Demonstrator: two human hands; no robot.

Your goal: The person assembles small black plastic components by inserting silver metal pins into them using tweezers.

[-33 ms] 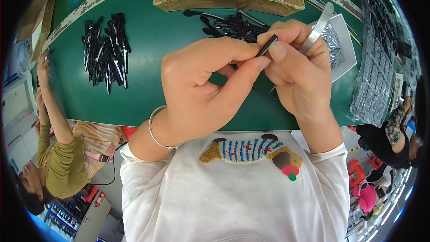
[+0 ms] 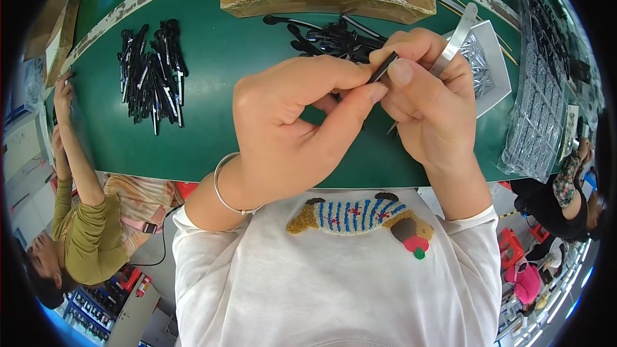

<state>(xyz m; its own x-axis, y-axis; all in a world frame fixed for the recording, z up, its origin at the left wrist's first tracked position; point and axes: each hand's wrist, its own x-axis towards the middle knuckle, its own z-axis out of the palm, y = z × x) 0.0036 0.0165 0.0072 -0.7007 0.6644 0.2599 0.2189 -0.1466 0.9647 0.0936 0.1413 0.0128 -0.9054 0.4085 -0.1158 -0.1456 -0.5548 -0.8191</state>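
My left hand is closed, with thumb and forefinger pinching a small, narrow black piece. At that piece's upper end, the thumb and forefinger of my right hand press together. Tucked in the same right hand is a pair of metal tweezers. Their flat, rounded end sticks up past the fingers, and a thin tip shows under the hand. Behind my hands lies a heap of long black pieces with rounded ends, partly covered by my fingers.
A second heap of black pieces lies left on the green table. An open cardboard box of white strips stands at the back. Right are a white tray of silver pieces and clear plastic trays. Another person sits at left.
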